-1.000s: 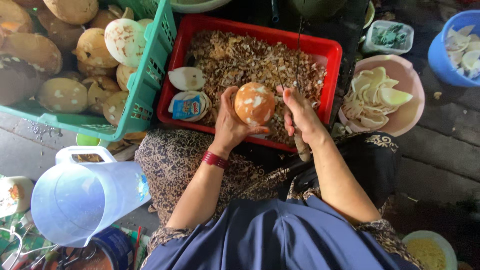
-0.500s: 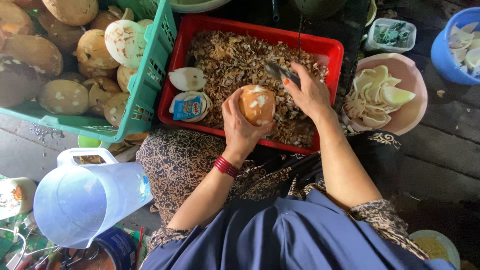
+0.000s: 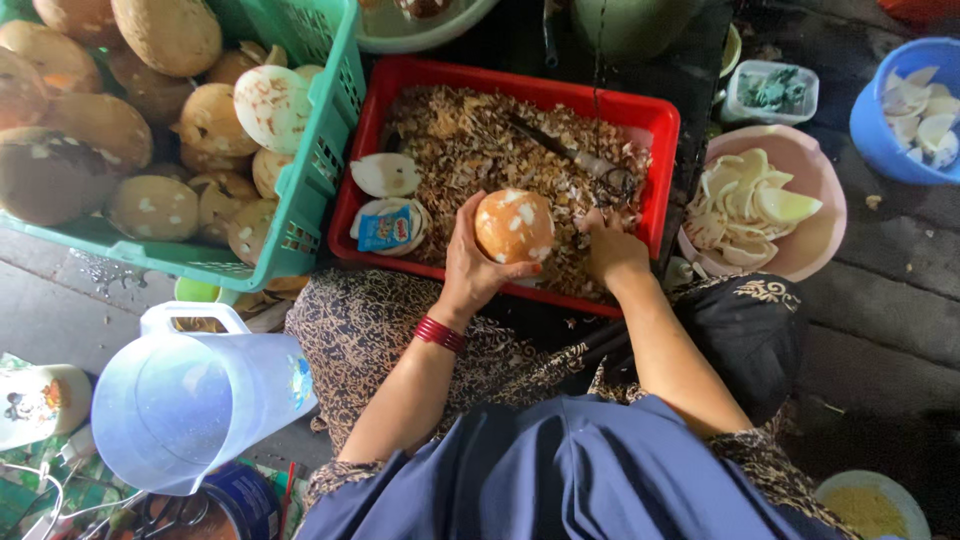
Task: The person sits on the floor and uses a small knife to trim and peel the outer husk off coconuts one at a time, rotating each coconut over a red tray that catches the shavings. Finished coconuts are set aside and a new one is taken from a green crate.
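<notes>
I see a small packet point(image 3: 385, 229) with a blue and red label lying in a white shell piece at the 9 o'clock side of the red tray point(image 3: 400, 76). It is rectangular and rests flat on the brown shavings, just beside the tray's left wall. At 2 o'clock from the tray stands a small clear box point(image 3: 771, 92) with green content, and I cannot tell what is inside. At 8 o'clock in the view is a clear plastic jug point(image 3: 185, 400) with a small coloured sticker on its side.

My left hand point(image 3: 470, 262) comes up from 6 o'clock, with a red bracelet point(image 3: 440, 333) on the wrist. Its fingers curl around the peeled coconut point(image 3: 513, 226), gripping it from the left and below. The coconut is orange-brown with white patches and sits over the near middle of the red tray, above the shavings.

My right hand point(image 3: 612, 250) is just beside the coconut, at its 3 o'clock, over the tray's near edge. It is closed like a fist, knuckles up; I cannot tell if it grips anything. A dark knife point(image 3: 565, 152) lies on the shavings at 12 o'clock from this hand, apart from it.

The green basket point(image 3: 310, 190) with coconuts is at 10 o'clock, the pink bowl point(image 3: 825, 210) with white slices at 3 o'clock.
</notes>
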